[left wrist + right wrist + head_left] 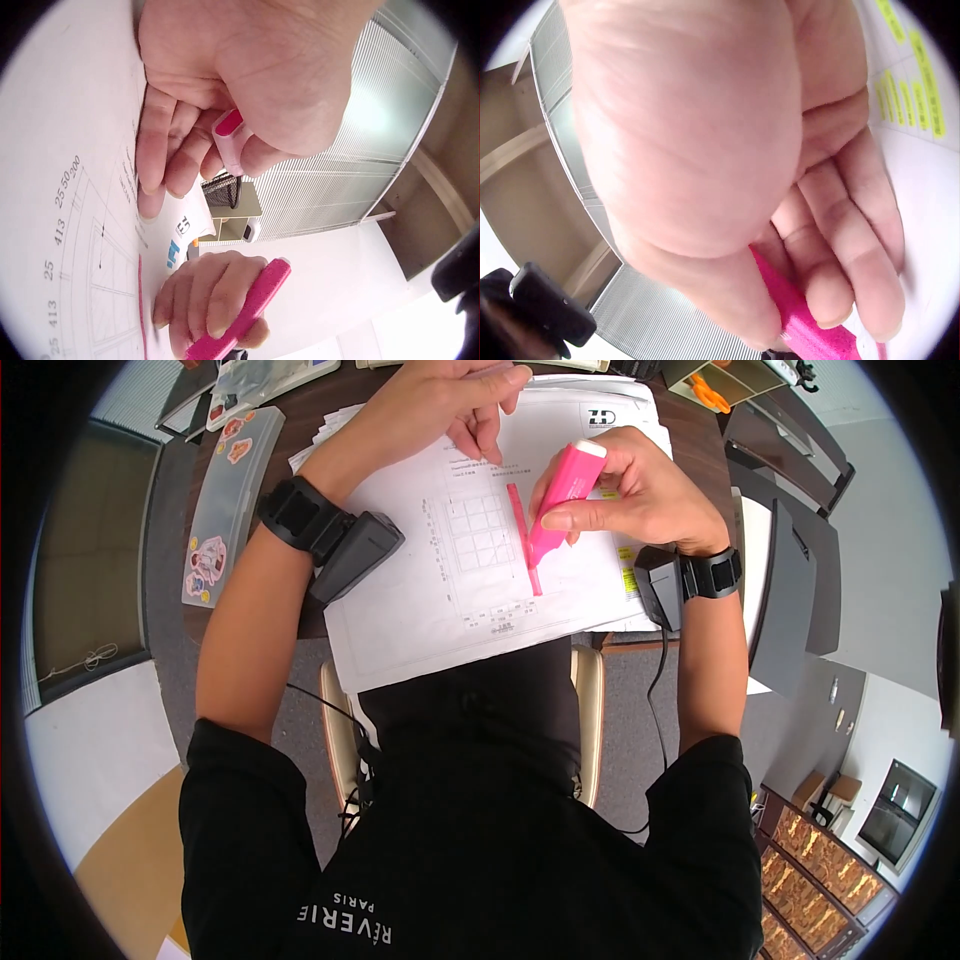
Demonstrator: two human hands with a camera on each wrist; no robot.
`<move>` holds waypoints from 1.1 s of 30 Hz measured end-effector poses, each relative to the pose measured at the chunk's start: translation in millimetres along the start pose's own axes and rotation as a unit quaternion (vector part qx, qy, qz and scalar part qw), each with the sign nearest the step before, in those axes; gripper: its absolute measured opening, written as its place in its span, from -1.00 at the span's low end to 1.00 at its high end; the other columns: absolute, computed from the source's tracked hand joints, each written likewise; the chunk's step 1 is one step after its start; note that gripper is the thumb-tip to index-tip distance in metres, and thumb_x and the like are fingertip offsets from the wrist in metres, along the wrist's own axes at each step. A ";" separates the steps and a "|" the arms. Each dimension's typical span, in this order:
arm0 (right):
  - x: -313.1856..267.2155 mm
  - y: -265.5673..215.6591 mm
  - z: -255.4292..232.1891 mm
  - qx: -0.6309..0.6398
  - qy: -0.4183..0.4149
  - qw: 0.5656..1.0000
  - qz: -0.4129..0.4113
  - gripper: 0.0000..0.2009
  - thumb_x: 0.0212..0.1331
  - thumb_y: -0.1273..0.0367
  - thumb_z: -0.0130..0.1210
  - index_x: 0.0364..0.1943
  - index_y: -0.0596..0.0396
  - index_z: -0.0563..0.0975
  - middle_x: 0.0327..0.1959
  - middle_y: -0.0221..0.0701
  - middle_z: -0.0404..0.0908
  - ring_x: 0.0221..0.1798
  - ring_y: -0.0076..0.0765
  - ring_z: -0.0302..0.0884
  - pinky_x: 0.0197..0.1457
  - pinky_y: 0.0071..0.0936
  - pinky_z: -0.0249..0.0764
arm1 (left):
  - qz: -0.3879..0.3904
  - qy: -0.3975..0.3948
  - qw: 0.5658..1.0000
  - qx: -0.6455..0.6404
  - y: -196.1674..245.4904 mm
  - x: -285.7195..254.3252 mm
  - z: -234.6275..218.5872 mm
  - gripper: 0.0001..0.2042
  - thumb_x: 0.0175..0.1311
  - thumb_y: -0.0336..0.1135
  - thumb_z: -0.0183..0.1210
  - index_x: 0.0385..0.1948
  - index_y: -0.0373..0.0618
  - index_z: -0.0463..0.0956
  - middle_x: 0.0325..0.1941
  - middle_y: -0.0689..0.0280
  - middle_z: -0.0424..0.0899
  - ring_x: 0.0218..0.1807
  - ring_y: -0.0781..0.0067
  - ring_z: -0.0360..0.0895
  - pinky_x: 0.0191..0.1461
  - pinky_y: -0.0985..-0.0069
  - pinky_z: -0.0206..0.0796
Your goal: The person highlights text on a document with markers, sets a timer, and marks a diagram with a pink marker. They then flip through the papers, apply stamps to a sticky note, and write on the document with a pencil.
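A pink highlighter [572, 490] is gripped by my right hand [650, 495], its tip at a pink stripe [517, 515] on the top printed sheet [390, 595]. The stripe runs beside a drawn grid. In the right wrist view my thumb and fingers pinch the pink body [810, 334]; its tip is hidden there. My left hand [430, 405] rests on the sheet's upper part. In the left wrist view, that hand [247, 75] holds a translucent cap with a pink inside [230, 131] between thumb and fingers.
A clear case with stickers [232, 500] lies left of the papers. Yellow-marked sheets [627, 622] lie under the top sheet at right. An organizer with orange scissors [710, 392] stands at back right. Cables hang from both wrist cameras.
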State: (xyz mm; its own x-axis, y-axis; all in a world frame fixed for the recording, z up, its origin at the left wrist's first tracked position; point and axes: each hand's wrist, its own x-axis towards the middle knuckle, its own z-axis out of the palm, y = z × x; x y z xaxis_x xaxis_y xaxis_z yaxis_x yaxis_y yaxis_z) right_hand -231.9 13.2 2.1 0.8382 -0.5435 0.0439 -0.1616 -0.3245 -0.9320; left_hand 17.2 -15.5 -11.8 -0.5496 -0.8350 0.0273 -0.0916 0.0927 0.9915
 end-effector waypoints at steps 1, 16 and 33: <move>0.0 -0.1 -0.3 0.006 0.003 1.000 0.012 -0.76 0.18 0.25 0.40 -0.26 0.16 0.72 -0.42 -0.37 0.74 -0.40 -0.54 0.65 -0.25 -0.57 0.55 | 0.000 0.000 1.000 -0.006 -0.6 -0.1 0.3 -0.64 0.57 -0.09 -0.01 -0.33 -0.22 0.51 -0.57 0.28 0.62 -0.52 0.53 0.64 -0.46 0.64 0.49; -1.2 6.2 -1.1 -0.026 -0.003 0.998 -0.057 -0.77 0.23 0.26 0.36 -0.22 0.14 0.73 -0.48 -0.38 0.72 -0.45 -0.55 0.64 -0.28 -0.56 0.53 | -0.003 -0.003 1.000 -0.006 -1.8 0.6 -0.2 -0.65 0.55 -0.09 0.02 -0.31 -0.23 0.51 -0.53 0.25 0.64 -0.50 0.51 0.66 -0.44 0.61 0.52; 12.7 -1.2 3.8 0.137 0.222 0.965 -0.017 -0.80 0.35 0.36 0.24 -0.17 0.27 0.68 -0.51 -0.33 0.69 -0.52 -0.48 0.63 -0.42 -0.54 0.52 | 0.021 0.018 0.999 -0.027 7.0 -3.0 -0.6 -0.58 0.51 -0.01 0.07 -0.38 -0.27 0.50 -0.61 0.25 0.60 -0.52 0.45 0.68 -0.47 0.60 0.51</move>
State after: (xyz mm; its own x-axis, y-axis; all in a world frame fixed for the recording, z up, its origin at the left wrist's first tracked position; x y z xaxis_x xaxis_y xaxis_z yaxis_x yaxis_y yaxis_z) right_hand -219.1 9.6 2.4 0.5254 -0.8336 0.1702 0.0573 -0.1650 -0.9846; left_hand 18.7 -12.7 -4.9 -0.5216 -0.8501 0.0729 -0.0235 0.0997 0.9947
